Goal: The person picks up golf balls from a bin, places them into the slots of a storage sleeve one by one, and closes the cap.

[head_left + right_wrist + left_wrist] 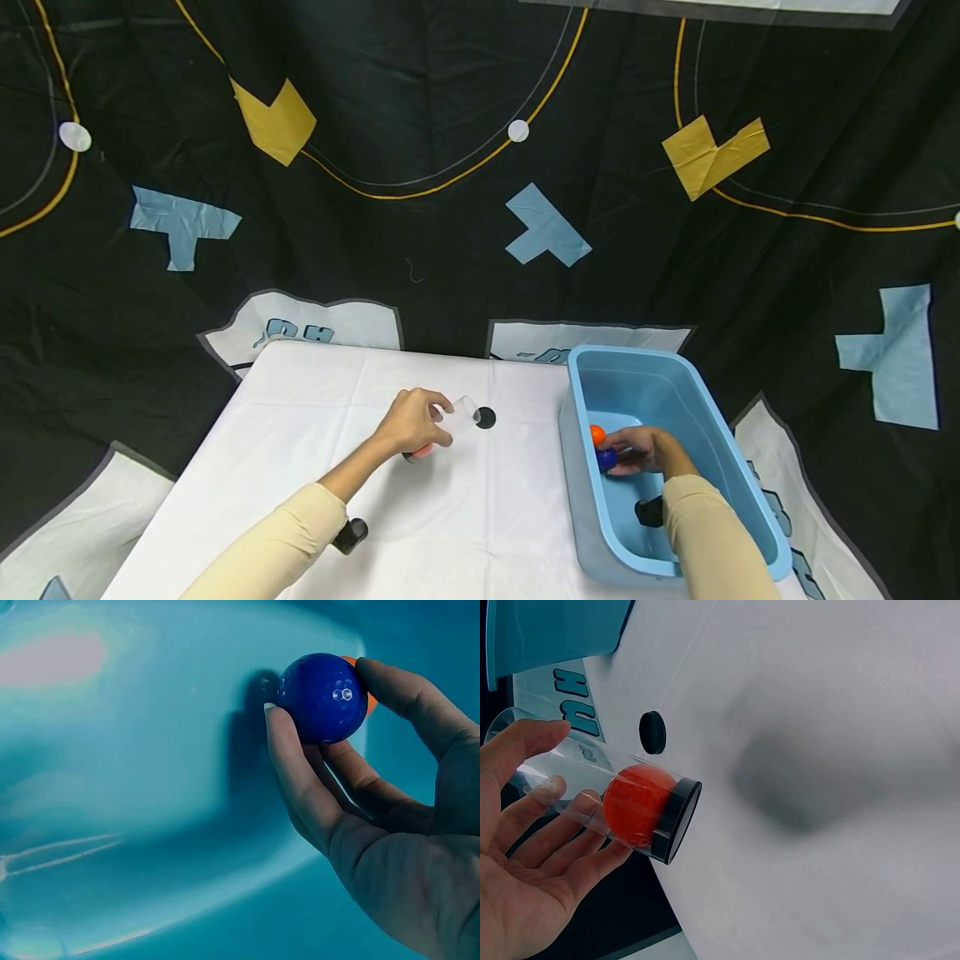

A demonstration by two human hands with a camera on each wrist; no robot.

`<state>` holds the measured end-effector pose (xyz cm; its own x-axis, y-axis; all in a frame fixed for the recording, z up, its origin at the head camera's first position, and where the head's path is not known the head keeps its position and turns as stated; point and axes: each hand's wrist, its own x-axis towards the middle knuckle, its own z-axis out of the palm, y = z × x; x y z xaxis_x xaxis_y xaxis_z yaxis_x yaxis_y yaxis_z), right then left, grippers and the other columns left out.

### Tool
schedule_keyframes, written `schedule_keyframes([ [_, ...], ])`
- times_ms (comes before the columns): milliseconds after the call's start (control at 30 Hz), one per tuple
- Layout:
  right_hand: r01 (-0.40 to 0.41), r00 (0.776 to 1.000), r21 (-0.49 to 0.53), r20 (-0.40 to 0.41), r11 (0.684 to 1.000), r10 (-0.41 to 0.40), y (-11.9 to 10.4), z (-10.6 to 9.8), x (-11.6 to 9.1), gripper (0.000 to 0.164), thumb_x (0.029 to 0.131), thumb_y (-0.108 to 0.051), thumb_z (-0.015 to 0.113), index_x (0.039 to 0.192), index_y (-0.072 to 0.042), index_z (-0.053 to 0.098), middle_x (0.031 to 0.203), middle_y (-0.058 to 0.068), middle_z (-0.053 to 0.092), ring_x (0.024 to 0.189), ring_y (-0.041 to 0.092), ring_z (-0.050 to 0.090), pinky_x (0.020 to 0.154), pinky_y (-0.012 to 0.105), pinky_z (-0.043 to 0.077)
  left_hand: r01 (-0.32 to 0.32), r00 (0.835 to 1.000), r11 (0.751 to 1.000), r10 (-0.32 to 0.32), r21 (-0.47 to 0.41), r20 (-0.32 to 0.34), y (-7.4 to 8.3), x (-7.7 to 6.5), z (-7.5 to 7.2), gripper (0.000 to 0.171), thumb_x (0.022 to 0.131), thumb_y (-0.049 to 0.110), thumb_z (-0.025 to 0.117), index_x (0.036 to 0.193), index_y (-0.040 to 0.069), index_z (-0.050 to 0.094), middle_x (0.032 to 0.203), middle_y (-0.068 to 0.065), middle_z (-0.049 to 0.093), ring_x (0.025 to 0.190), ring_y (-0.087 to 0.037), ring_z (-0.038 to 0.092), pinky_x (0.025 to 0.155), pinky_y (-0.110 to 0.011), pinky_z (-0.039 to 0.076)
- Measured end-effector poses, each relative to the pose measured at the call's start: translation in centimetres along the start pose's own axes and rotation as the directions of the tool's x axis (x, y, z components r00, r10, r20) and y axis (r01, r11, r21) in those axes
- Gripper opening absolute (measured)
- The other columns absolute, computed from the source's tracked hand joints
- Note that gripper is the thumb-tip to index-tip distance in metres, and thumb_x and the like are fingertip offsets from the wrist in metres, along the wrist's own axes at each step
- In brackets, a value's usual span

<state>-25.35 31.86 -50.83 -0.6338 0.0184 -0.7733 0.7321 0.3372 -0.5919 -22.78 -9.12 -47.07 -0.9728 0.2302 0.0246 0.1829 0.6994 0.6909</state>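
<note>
My left hand [414, 419] grips a clear plastic tube [585, 769] above the white table. At the tube's capped lower end sits a red-orange ball [639, 804], against a black cap [676, 821]; the other end has no cap. A loose black lid [652, 733] lies on the table close by. Inside the blue tub, my right hand [637, 450] pinches a dark blue ball [322, 697] between thumb and fingers. Just behind that ball an orange ball [597, 434] shows, partly hidden in the right wrist view.
The light-blue tub [585, 500] stands on the table's right side. A black object [649, 512] lies in it near my right forearm. Another black-ended item [350, 536] is on the white table [420, 550], partly behind my left forearm. A dark cloth [420, 275] hangs behind.
</note>
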Motion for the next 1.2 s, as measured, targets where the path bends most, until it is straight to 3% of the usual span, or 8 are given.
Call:
schedule_keyframes([
  [500,0.056,0.997,-0.070,0.047,0.996,-0.053,-3.1,-1.6,-3.5,0.052,0.098,-0.017,0.064,0.136,0.011,0.044,0.112,0.026,0.065,0.084,0.025,0.077,0.086,0.031,0.059,-0.004,1.000,1.000,0.004,0.009,-0.001,0.1,0.1,0.1,0.037,0.060,0.012,0.091,0.094,0.013,0.078,0.081,-0.003,0.075,0.078,-0.014,0.067,0.074,-0.034,0.056],
  [700,0.120,0.992,-0.116,0.057,0.986,-0.114,-5.0,-1.9,-5.1,0.053,0.098,-0.018,0.065,0.136,0.011,0.043,0.113,0.027,0.065,0.086,0.027,0.077,0.086,0.033,0.059,-0.002,1.000,1.000,0.002,0.010,0.009,0.1,0.1,0.1,0.038,0.060,0.012,0.091,0.096,0.012,0.078,0.085,-0.007,0.076,0.080,-0.015,0.068,0.075,-0.034,0.056],
  [1000,0.269,0.962,-0.196,0.107,0.943,-0.252,-8.4,-2.3,-8.0,0.062,0.100,-0.023,0.063,0.144,0.011,0.037,0.135,0.031,0.055,0.091,0.023,0.075,0.090,0.037,0.058,-0.009,1.000,1.000,0.009,0.000,0.021,0.3,0.1,0.1,0.038,0.061,0.011,0.089,0.098,0.011,0.078,0.086,-0.007,0.076,0.081,-0.016,0.068,0.074,-0.034,0.057],
  [1200,0.343,0.937,-0.222,0.149,0.913,-0.316,-10.5,-1.6,-9.4,0.052,0.098,-0.026,0.065,0.135,0.007,0.050,0.133,0.025,0.056,0.104,0.026,0.071,0.089,0.034,0.059,-0.017,1.000,1.000,0.017,-0.004,0.011,0.4,0.2,0.3,0.036,0.060,0.010,0.089,0.095,0.013,0.078,0.081,-0.002,0.075,0.079,-0.014,0.068,0.073,-0.034,0.056],
])
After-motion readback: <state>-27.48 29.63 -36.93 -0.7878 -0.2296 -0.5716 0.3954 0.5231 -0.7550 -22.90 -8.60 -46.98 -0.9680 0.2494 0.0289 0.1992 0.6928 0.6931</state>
